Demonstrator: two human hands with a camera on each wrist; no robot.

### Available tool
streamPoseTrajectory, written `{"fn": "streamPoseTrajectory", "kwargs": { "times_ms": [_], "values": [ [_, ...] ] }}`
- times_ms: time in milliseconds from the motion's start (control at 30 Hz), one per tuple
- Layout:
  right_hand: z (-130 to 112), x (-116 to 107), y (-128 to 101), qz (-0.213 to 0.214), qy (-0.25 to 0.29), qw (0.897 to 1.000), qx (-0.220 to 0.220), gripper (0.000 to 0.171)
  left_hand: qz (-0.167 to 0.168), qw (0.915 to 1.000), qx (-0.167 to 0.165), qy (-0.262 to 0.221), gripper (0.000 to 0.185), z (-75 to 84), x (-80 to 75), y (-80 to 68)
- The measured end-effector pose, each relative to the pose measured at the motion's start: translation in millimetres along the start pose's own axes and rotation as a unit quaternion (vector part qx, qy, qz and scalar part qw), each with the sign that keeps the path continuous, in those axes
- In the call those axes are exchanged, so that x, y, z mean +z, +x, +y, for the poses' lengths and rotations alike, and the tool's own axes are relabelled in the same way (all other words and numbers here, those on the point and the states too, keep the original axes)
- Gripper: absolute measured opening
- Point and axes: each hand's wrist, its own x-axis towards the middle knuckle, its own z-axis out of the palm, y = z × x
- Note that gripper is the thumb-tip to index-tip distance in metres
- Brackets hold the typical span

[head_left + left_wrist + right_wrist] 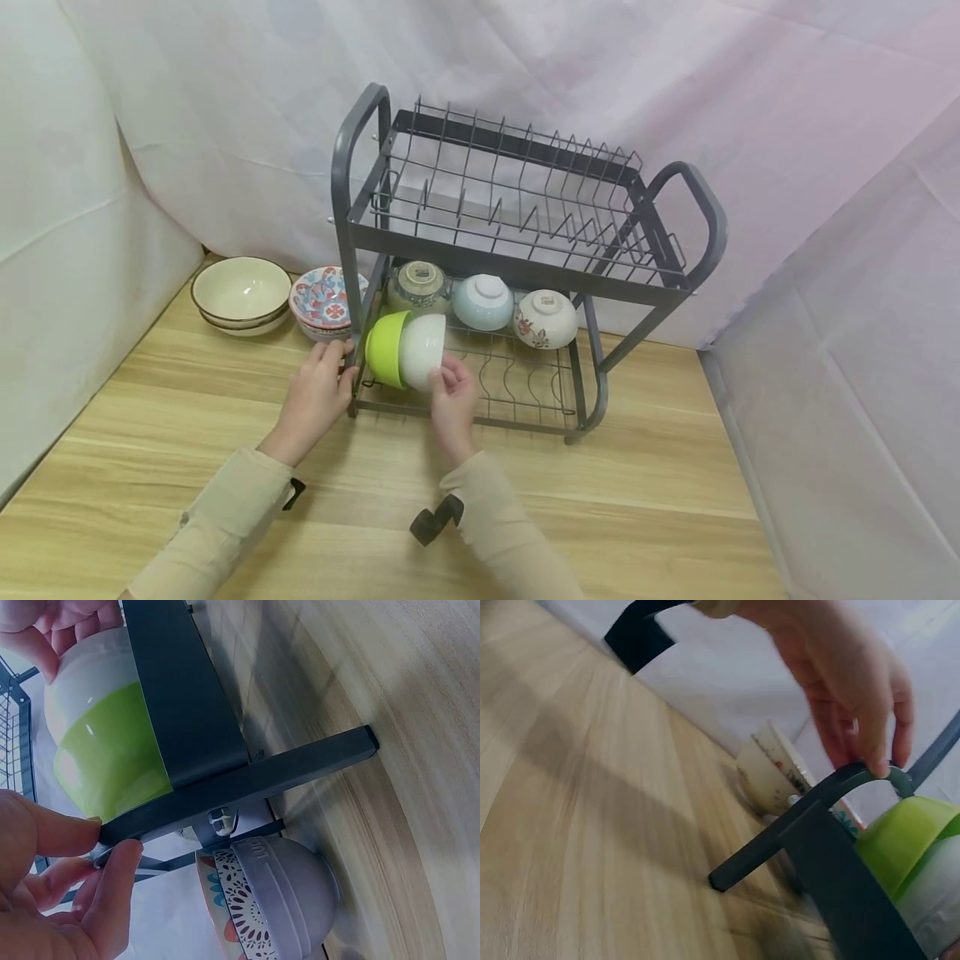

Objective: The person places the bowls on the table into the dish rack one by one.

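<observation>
My right hand (455, 407) pinches the rim of a white bowl (422, 350), which is tipped on its side. Directly left of it a lime green bowl (385, 348) also stands on edge, the white one nesting against its open side. Both are at the front left of the lower shelf of a dark grey dish rack (465, 414). At the rack's front left post, my left hand (318, 398) grips the frame; the left wrist view shows thumb and fingers (124, 862) pinching the bar. In the right wrist view the white bowl (937, 900) is partly cut off.
Behind, a patterned grey-green bowl (420, 287), a pale blue bowl (483, 307) and a floral bowl (546, 321) sit upside down. The rack's upper tier (517, 183) overhangs them. Left of the rack stand stacked cream bowls (242, 289) and stacked patterned bowls (324, 298).
</observation>
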Motion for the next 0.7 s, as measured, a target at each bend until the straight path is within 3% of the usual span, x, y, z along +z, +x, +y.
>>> {"fn": "streamPoseTrajectory", "kwargs": {
  "times_ms": [533,700],
  "values": [
    [1,-1,-3,-0.053,-0.062,0.996,-0.036,0.018,-0.004,1.0,-0.005,0.005,0.027,0.8,0.1,-0.2],
    [-1,-12,-5,-0.107,-0.135,0.981,-0.089,0.029,0.004,0.9999,0.004,0.009,0.026,0.8,-0.2,-0.1]
  ]
}}
